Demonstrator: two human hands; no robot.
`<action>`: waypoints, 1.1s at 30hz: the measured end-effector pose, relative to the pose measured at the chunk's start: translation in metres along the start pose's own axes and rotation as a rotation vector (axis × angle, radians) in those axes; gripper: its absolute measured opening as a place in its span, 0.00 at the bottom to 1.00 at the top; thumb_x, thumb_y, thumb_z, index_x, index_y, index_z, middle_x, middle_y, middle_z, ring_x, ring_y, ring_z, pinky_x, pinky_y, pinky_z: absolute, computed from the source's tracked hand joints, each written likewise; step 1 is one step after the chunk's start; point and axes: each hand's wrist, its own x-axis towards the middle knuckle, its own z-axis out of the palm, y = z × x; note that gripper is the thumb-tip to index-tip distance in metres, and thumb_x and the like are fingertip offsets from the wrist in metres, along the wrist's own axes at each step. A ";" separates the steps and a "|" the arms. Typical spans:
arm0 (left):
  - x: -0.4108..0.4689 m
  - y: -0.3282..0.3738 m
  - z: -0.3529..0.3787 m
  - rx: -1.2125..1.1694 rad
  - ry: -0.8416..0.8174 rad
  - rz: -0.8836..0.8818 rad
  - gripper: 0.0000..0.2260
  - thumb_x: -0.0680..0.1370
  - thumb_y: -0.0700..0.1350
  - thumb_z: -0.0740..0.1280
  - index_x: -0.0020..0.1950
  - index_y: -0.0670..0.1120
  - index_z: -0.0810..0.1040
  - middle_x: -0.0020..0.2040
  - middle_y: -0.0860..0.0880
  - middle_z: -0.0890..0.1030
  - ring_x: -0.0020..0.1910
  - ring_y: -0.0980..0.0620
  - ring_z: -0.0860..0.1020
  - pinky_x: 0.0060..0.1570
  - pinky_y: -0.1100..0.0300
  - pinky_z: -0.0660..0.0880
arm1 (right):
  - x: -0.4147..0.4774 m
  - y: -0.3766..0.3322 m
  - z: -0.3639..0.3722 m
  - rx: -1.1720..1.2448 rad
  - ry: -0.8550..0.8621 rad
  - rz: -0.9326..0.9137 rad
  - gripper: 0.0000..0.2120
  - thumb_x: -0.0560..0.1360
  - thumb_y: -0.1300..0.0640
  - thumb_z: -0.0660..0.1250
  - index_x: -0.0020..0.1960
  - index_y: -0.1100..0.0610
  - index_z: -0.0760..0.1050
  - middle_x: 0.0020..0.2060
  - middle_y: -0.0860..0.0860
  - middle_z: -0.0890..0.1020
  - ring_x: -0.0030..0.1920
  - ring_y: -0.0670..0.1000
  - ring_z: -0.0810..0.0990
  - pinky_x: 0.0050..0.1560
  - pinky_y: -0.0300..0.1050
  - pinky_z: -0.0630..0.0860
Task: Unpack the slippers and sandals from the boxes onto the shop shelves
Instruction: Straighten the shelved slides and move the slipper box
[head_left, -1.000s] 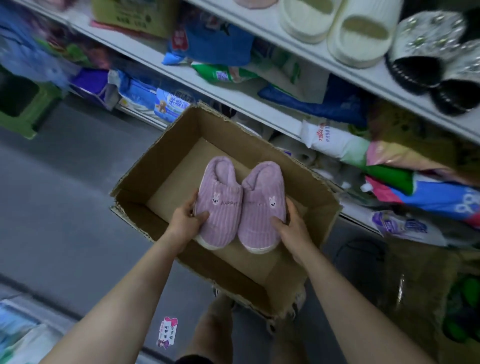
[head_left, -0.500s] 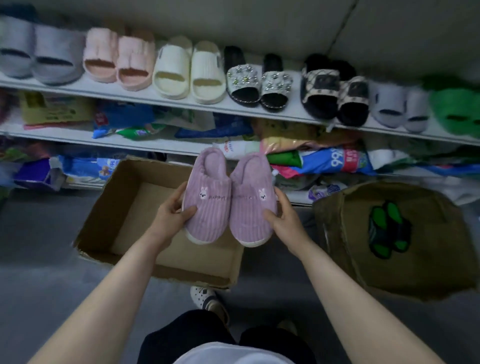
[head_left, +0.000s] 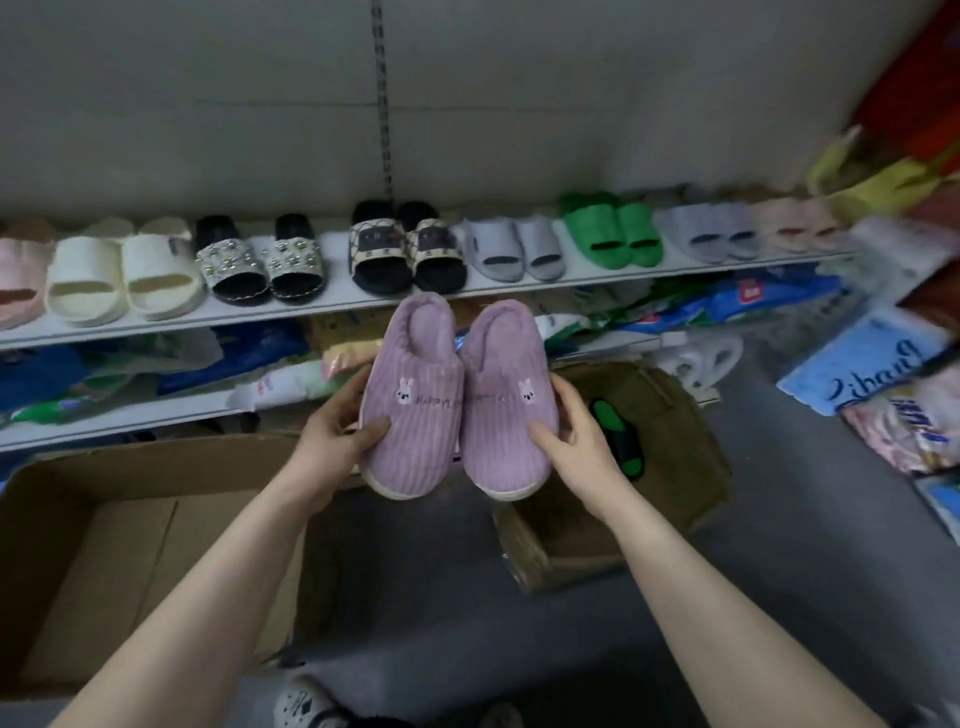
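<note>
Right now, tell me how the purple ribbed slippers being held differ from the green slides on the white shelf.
The purple ribbed fabric slippers are closed-toe with embroidered bunnies; the green open-toe slides are plain. The purple slippers are held up, left hand and right hand gripping one each; the green slides rest on the white top shelf. Both pairs sit side by side, toes towards the person.

Wall (head_left: 182, 104): pale grey panels, met at a slotted metal upright (head_left: 383, 104). Floor (head_left: 805, 519): dark grey, smooth. Two white shelves, upper shelf (head_left: 332, 305) over lower shelf (head_left: 130, 415), ran along the wall; lighting was dim
</note>
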 end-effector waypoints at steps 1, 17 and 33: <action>0.004 0.008 0.020 0.001 -0.021 0.022 0.29 0.75 0.38 0.71 0.71 0.58 0.68 0.60 0.52 0.79 0.60 0.50 0.77 0.62 0.48 0.74 | -0.001 -0.001 -0.024 -0.001 0.018 -0.016 0.29 0.78 0.55 0.68 0.74 0.39 0.61 0.68 0.43 0.73 0.68 0.45 0.72 0.69 0.56 0.71; 0.090 0.172 0.293 -0.042 -0.275 0.325 0.29 0.77 0.34 0.66 0.75 0.53 0.65 0.57 0.43 0.80 0.51 0.51 0.81 0.52 0.58 0.79 | 0.043 -0.049 -0.338 -0.046 0.379 -0.283 0.27 0.79 0.60 0.65 0.74 0.43 0.62 0.66 0.48 0.74 0.63 0.46 0.76 0.61 0.46 0.76; 0.204 0.363 0.497 -0.048 -0.263 0.689 0.29 0.76 0.32 0.67 0.73 0.52 0.67 0.47 0.46 0.81 0.41 0.59 0.81 0.44 0.68 0.77 | 0.171 -0.142 -0.586 0.039 0.597 -0.545 0.23 0.79 0.61 0.66 0.66 0.39 0.66 0.60 0.43 0.77 0.61 0.47 0.77 0.61 0.52 0.77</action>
